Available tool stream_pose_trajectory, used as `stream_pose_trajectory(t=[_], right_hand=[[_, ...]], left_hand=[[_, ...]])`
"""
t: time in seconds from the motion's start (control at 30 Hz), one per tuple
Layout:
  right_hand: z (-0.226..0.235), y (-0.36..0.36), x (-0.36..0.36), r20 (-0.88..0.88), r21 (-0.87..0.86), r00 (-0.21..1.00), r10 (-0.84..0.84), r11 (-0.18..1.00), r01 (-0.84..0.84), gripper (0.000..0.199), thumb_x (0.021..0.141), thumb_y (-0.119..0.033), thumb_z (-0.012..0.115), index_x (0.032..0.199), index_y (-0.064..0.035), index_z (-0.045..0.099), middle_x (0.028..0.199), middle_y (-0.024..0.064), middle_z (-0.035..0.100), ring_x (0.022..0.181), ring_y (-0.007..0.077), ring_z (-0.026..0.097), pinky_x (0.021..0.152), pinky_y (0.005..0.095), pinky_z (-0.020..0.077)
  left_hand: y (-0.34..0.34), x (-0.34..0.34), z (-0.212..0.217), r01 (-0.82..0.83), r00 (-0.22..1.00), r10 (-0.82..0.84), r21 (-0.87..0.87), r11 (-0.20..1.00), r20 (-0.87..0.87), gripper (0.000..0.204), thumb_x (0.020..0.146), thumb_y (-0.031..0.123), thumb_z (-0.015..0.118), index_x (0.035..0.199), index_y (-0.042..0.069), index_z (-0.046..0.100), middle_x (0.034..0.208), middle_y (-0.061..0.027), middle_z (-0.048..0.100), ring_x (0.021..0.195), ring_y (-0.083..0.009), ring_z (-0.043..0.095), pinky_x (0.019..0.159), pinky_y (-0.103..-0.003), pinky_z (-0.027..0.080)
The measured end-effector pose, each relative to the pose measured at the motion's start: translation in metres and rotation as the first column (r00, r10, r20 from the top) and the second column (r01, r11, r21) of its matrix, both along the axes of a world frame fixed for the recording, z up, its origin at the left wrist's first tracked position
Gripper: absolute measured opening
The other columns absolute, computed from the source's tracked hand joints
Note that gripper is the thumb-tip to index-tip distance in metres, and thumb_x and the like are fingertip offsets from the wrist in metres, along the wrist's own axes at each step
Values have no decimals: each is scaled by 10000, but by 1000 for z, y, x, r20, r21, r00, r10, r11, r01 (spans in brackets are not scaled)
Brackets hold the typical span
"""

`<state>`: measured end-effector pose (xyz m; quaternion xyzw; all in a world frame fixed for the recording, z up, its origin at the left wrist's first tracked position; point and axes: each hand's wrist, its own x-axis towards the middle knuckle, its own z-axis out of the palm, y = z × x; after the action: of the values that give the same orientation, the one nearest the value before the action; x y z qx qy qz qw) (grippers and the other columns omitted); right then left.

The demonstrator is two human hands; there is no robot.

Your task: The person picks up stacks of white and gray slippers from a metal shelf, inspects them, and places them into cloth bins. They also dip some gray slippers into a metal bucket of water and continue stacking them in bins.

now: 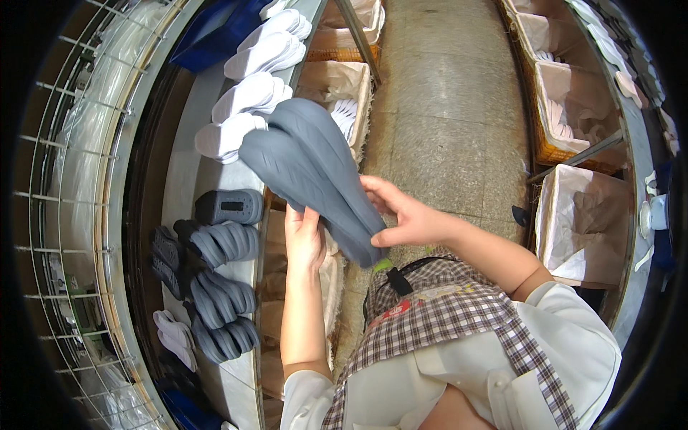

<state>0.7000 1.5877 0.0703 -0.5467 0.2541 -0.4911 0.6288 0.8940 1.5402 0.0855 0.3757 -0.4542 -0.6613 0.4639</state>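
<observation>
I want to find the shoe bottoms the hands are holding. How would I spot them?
Look along the long metal workbench on the left, lined with white and grey soles. Just beside its edge, the left hand and right hand hold two dark grey soles. Only these are lifted up, pressed together.

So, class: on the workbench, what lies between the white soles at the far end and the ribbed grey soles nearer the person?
In the head view, one dark grey slide sandal lies between the white soles and the ribbed grey soles.
</observation>
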Motion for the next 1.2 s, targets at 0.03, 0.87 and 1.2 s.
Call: stream_pose_trajectory(t=[0.03, 0.87, 1.2], right_hand=[[2, -4, -4, -191, -113, 978, -84, 992, 63, 698, 734, -39, 577, 1360, -63, 269, 1346, 134, 360, 1239, 268, 372, 1016, 374, 315], [-4, -7, 44, 151, 446, 984, -95, 895, 19, 793, 786, -174, 660, 1374, 22, 163, 1256, 198, 436, 1129, 244, 490, 936, 367, 430], [-28, -62, 35, 480, 684, 877, -7, 629, -369, 441, 817, -303, 559, 1104, 31, 544, 1014, 163, 627, 864, 232, 637, 787, 358, 521]], left_hand=[[-1, 3, 0, -48, 994, 48, -8, 999, 94, 437, 903, 157, 545, 1296, 52, 386, 1252, -86, 490, 1139, -192, 474, 974, -361, 383], [31, 31, -20, -256, 902, 273, -95, 962, 333, 784, 835, 140, 626, 1422, 53, 114, 1394, -175, 281, 1258, -248, 331, 1040, -418, 283], [-18, 224, -32, -857, 388, 921, 374, 355, 16, 831, 795, 567, 546, 1365, 41, 248, 1394, -130, 262, 1280, -236, 278, 1090, -436, 69]])
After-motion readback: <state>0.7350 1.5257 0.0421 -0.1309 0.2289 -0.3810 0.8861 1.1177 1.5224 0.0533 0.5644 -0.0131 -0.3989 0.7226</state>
